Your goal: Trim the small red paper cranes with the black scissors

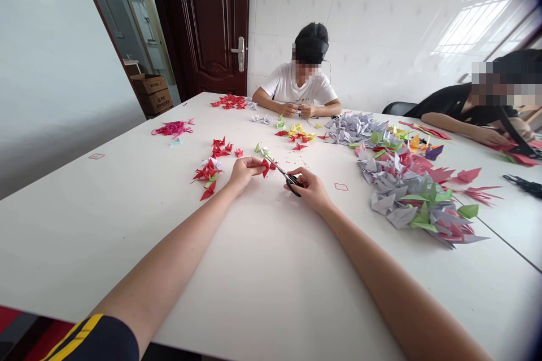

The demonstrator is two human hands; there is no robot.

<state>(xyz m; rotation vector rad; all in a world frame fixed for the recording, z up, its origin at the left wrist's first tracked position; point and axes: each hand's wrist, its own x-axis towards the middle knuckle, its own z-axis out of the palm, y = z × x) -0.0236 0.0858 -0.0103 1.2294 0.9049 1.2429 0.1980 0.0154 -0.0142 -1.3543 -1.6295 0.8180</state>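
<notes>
In the head view, my left hand (245,174) pinches a small red folded-paper piece (265,168), which looks like an origami crane. My right hand (312,187) has its fingers in the handles of black-handled scissors (292,180). Their blades point left, close to the red paper; whether they touch it I cannot tell. Just behind the blades lies a green paper crane (262,150). Red paper cranes (208,170), with some green and white among them, are gathered left of my left hand. Tiny red scraps (300,161) dot the table beyond the scissors.
A big heap of grey, pink and green paper cranes (417,194) covers the table's right side. Yellow and red cranes (298,132) lie farther back. Pink string (173,128) sits at the left. One person (300,82) works opposite; another person (457,104) leans in at the right.
</notes>
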